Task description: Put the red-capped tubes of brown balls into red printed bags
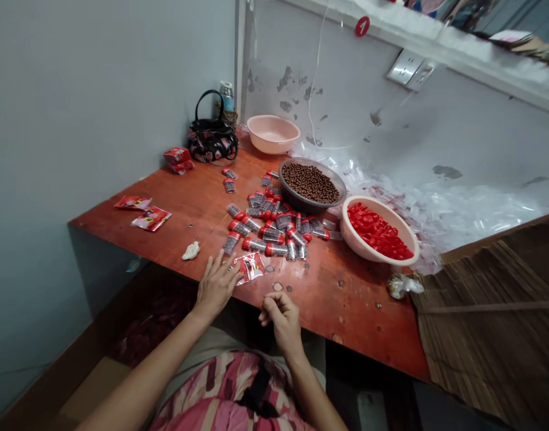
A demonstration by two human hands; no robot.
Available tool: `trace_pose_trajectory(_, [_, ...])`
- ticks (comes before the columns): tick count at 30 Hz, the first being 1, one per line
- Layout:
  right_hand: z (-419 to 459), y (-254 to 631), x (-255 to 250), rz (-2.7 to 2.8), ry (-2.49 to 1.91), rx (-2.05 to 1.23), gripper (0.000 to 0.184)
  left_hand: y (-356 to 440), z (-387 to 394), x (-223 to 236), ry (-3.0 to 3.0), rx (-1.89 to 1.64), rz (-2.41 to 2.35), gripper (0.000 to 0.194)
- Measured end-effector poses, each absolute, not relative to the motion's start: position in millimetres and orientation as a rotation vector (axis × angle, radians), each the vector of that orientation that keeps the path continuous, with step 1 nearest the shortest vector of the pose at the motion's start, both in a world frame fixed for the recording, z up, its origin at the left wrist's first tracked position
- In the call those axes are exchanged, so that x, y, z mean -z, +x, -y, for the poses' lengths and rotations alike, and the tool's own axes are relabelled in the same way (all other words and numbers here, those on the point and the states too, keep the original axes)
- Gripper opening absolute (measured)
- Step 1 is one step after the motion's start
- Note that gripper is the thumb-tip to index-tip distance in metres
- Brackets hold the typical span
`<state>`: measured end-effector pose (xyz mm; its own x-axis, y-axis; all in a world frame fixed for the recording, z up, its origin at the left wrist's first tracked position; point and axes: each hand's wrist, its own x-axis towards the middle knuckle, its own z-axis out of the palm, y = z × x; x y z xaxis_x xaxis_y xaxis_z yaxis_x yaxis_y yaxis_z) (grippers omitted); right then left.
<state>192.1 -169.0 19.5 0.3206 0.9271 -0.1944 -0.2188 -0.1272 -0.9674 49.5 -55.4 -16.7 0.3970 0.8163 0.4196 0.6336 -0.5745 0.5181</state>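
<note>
Fingers (223, 267) at a red foil sachet (249, 267) on the desk (346, 311)

My left hand (215, 286) lies open, its fingers spread, their tips just beside the sachet. My right hand (281, 320) is curled closed above the desk's near edge, its fingertips (267, 311) pinched together; whether they grip anything tiny, I cannot tell. Past the sachet, a scattered pile of red-capped clear tubes (267, 230) filled with dark beads covers the middle of the desk. Behind them sit a dark bowl (287, 191) of brown beads (310, 183) and a pink basin (373, 254) of red caps (377, 230), with a heap of clear plastic tubes (440, 209) against the wall (346, 90).
</note>
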Motion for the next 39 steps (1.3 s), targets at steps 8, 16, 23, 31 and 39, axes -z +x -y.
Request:
trace_pose_trajectory(8, [147.6, 192.8, -28.6, 0.955, -1.349, -1.104, 0.015, 54.0, 60.0, 17.7, 2.384, -1.060, -1.339, 0.020])
trace_pose_trajectory(16, [143.5, 192.6, -32.1, 1.032, -1.374, -0.940, 0.015, 52.7, 61.4, 21.9, 2.405, -1.283, -1.295, 0.019])
trace_pose_trajectory(23, [112.0, 193.5, -33.1, 0.854, -1.168, -1.178, 0.026, 57.0, 73.0, 0.5, 2.496, -1.393, -0.922, 0.030])
trace_pose_trajectory(31, [104.8, 196.0, -24.3, 0.786, -1.212, -1.207, 0.021, 58.7, 83.7, -10.4, 1.606, -0.952, -1.190, 0.023])
trace_pose_trajectory(39, [81.1, 240.0, -41.2, 1.801, -1.873, -0.287, 0.022, 56.7, 75.5, -9.4, 1.280, -0.843, -1.155, 0.036])
